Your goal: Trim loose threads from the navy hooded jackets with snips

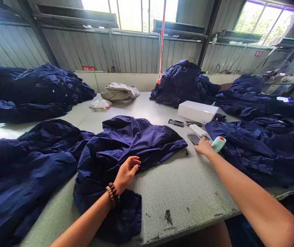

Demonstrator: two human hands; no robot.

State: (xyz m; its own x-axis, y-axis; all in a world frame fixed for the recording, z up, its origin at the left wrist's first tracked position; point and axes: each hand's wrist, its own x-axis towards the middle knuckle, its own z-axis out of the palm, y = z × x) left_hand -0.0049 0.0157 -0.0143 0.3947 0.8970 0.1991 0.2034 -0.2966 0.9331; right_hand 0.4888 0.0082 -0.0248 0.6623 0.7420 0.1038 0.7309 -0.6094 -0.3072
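A navy garment lies crumpled on the grey table in front of me. My left hand, with a bead bracelet on the wrist, rests on the garment's near edge, fingers loosely curled and apart, holding nothing. My right hand reaches forward to the right, fingers closed on something small I cannot make out. It lies beside a pale green thread spool and a dark phone.
Heaps of navy garments lie at the left, far left, back and right. A white box, a white charger, another phone and a beige bundle lie farther back. The table's near edge is chipped.
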